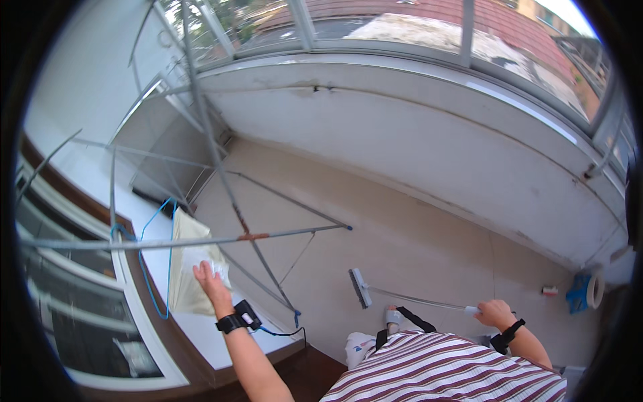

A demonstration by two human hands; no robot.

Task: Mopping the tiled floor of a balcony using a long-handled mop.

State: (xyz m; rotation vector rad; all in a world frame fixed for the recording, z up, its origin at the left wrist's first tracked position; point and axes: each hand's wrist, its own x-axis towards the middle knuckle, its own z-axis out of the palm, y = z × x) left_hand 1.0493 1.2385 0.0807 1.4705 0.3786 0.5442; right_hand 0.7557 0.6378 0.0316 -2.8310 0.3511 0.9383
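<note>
My right hand (495, 314) grips the white end of a long-handled floor brush (422, 295). The thin handle runs left to a grey-and-white head with dark bristles (359, 288), which is on the floor in front of my slippered foot. My left hand (211, 285) is raised in front of a pale yellow cloth (188, 281), fingers spread; whether they touch it is unclear. A blue wire hanger (143, 251) overlaps the cloth and hooks on a bar of the metal drying rack (176, 242). Both wrists wear black straps, with a small device on the left one.
The rack's legs reach the tiled floor (311, 201) at left, rusty at one joint. A low white wall (402, 140) under windows bounds the far side. At right are a blue-and-white stool-like item (582, 293) and a small red-and-white object (550, 290). A brown-framed window (161, 321) is at lower left.
</note>
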